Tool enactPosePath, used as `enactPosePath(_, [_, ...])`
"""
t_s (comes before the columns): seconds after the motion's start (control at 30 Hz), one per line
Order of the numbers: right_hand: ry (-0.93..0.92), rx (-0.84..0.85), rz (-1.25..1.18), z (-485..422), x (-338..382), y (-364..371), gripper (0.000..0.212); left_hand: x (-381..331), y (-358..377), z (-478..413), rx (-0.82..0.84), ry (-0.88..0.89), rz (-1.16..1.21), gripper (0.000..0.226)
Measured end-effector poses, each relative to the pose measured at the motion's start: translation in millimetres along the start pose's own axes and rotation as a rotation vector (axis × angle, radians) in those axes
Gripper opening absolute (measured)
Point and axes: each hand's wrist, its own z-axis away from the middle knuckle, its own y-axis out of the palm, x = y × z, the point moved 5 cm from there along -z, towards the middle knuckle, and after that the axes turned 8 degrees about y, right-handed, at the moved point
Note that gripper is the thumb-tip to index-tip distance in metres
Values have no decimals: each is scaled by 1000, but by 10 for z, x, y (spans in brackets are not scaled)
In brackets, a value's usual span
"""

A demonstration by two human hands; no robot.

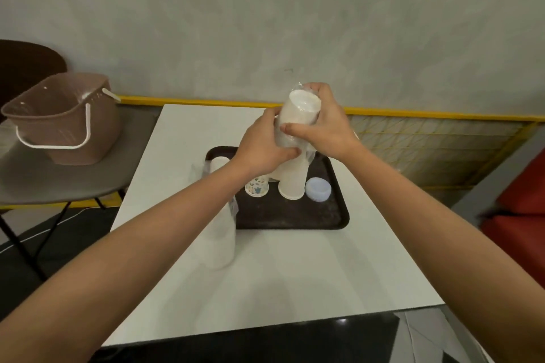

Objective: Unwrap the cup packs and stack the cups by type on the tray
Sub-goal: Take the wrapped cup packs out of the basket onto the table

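Note:
Both hands hold a pack of white cups in clear plastic wrap above the dark tray. My left hand grips its lower part, my right hand grips the upper part. On the tray stand a stack of white cups, a patterned cup stack and pale blue cups. Another wrapped white cup pack lies at the tray's left edge, partly hidden by my left forearm.
The tray sits on a white table against a grey wall. A brown basket with a white handle rests on a grey chair at the left. A red seat is at the right.

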Motion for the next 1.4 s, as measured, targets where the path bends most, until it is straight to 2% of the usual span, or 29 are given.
enactPosePath(0.2, [49,98,44,237,-435,-68,70,26,480,227,51,-108,-35,77])
enactPosePath(0.53, [172,313,110,622,-1239,185,75,469,1222,664,170,-296,-23,77])
enactPosePath(0.77, [231,389,78,797,-1542,272,63,713,1451,809,262,-391,-74,77])
enactPosePath(1.0, [267,447,81,846,-1701,385,64,801,1599,863,272,-397,-59,71])
enactPosePath(1.2, [282,517,94,844,-1748,369,58,819,1658,904,288,-360,-43,75])
enactPosePath(1.4, [301,461,117,780,-1745,333,49,816,1643,914,288,-358,-44,72])
